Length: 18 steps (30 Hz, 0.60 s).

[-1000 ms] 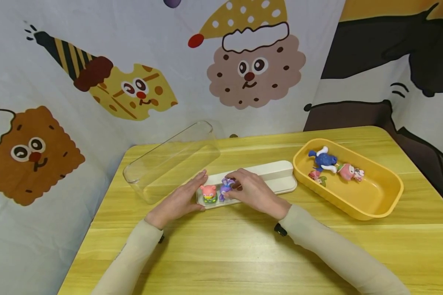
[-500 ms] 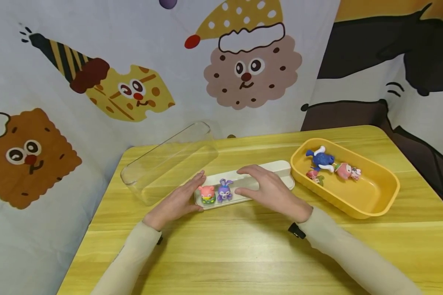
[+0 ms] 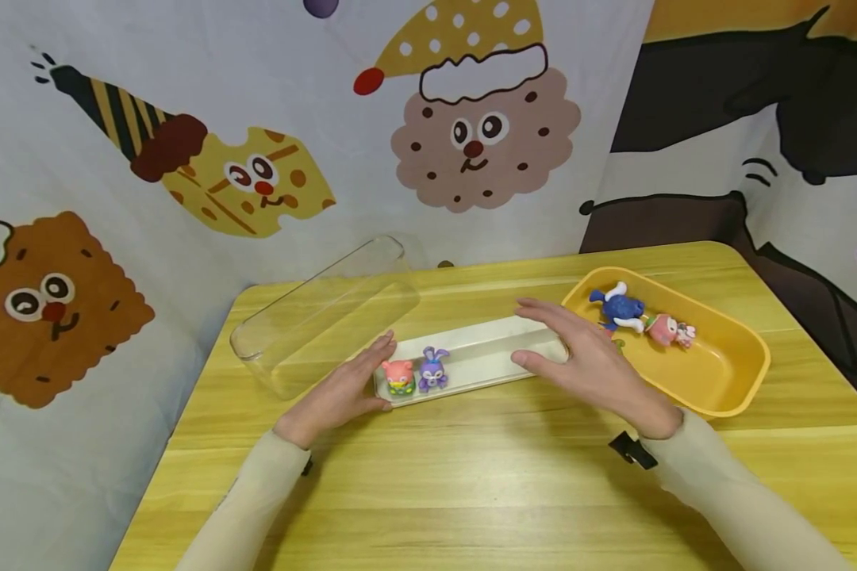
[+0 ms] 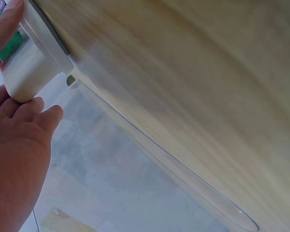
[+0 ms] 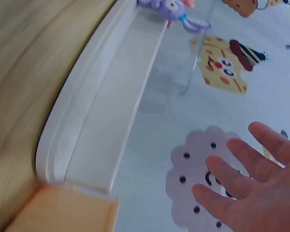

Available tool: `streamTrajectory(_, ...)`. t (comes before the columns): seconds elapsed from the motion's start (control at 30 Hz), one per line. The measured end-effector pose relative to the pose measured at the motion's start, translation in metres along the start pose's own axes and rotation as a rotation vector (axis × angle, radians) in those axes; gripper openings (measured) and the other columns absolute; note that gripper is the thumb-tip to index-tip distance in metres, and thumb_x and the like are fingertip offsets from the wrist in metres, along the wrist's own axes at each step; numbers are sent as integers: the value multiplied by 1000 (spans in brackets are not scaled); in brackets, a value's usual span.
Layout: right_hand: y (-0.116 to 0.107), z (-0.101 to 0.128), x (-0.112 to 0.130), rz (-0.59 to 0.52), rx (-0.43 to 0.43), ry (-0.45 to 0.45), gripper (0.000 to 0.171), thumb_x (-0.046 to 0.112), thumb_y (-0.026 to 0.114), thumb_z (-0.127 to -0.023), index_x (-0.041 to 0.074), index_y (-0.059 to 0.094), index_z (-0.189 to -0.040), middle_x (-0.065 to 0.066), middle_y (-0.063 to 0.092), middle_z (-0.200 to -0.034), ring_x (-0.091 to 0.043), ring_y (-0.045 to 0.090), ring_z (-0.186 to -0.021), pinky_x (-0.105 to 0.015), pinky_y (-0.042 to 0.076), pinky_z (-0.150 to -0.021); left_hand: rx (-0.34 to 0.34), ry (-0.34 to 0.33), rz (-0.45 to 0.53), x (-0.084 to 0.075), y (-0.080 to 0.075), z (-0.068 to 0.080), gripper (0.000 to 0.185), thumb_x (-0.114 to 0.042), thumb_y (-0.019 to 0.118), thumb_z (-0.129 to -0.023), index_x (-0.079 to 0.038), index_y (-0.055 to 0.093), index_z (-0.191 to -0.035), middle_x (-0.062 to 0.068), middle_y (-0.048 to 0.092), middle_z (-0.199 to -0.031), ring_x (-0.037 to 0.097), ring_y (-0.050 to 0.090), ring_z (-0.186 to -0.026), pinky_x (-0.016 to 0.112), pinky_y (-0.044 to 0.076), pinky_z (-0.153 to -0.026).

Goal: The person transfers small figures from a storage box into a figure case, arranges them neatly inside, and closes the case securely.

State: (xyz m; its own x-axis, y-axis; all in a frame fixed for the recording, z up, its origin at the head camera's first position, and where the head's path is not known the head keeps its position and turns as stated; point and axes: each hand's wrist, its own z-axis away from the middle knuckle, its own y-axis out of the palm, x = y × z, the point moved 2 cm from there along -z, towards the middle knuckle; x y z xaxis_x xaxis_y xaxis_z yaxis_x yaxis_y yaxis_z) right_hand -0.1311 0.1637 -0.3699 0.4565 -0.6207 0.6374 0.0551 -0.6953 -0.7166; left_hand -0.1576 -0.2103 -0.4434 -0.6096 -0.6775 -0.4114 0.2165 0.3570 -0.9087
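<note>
A long white tray (image 3: 493,358) lies on the yellow wooden table (image 3: 471,476). A pink figure (image 3: 398,376) and a purple bunny figure (image 3: 433,369) stand at its left end. My left hand (image 3: 346,388) rests open against the tray's left end (image 4: 24,72), fingers straight. My right hand (image 3: 582,357) hovers open over the tray's right end, holding nothing; its spread fingers (image 5: 237,179) show in the right wrist view, above the tray (image 5: 111,116) and the purple bunny (image 5: 171,8).
A yellow oval bin (image 3: 728,373) at the right holds a blue figure (image 3: 620,308) and a pink figure (image 3: 667,329). A clear plastic cover (image 3: 321,313) lies on its side behind the tray. A cartoon backdrop hangs behind the table.
My right hand has let go of the purple bunny and moved right along the tray toward the yellow bin. The bunny stays beside the pink figure. The left hand has not moved.
</note>
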Motion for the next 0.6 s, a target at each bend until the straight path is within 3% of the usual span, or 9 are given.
streamTrajectory(0.3, -31, 18, -17, 31, -68, 40, 62, 35, 75, -96, 17, 54, -151, -6, 48, -158, -39, 43, -144, -65, 43, -106, 8, -7, 7, 0, 0, 0, 96, -23, 85, -87, -2, 29, -163, 12, 18, -171, 32, 28, -153, 49, 38, -118)
streamTrajectory(0.6, -50, 33, -48, 41, -109, 151, 61, 33, 72, -99, 17, 51, -154, -15, 49, -157, -46, 43, -142, -69, 35, -108, 7, -12, 12, -2, -1, 1, 96, -22, 85, -87, -2, 29, -163, 12, 19, -171, 32, 28, -153, 50, 38, -118)
